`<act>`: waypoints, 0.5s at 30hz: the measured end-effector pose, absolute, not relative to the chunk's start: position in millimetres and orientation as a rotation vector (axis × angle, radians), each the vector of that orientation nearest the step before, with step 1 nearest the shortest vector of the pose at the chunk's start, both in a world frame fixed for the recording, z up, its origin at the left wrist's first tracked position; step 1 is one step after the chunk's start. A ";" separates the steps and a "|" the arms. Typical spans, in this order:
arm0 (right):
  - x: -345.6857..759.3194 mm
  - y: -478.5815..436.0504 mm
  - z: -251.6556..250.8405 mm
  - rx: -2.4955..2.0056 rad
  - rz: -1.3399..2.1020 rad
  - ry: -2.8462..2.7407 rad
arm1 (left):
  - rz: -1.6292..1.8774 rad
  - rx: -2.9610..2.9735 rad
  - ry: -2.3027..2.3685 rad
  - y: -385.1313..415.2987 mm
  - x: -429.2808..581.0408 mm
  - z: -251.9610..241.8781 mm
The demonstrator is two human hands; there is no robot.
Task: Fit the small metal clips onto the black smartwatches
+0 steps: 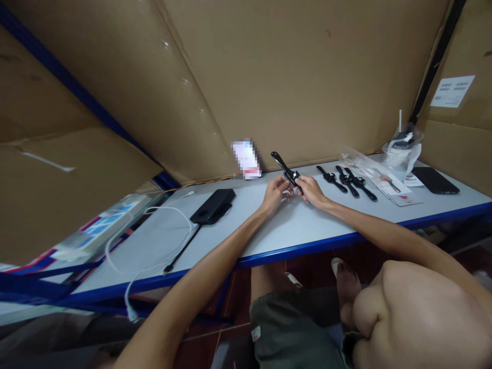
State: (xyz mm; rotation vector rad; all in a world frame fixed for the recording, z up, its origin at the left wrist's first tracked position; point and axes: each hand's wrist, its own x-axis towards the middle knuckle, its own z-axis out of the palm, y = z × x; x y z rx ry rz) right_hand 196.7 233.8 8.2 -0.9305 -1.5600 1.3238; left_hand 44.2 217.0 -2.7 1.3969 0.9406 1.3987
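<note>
Both hands hold a black spokeshave [280, 160] above the table, one handle pointing up and to the left. My left hand [274, 195] is closed around the left side of its middle. My right hand [310, 190] grips it near the lower handle, which is partly hidden by the fingers. To the right of my right hand, several similar black spokeshaves [331, 178] lie side by side on the table [277, 230].
Clear plastic packaging with printed cards [400, 195], a bagged cup with a straw [400, 148] and a black phone [436, 180] are at the right. A lit phone [246, 159] leans on the cardboard wall [292, 77]. A black power bank [213, 206] and white cable [188, 236] lie left.
</note>
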 end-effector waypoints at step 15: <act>195.5 232.0 11.5 -0.895 1.325 -1.605 | 1.460 1.476 0.999 218.8 47.2 -9.1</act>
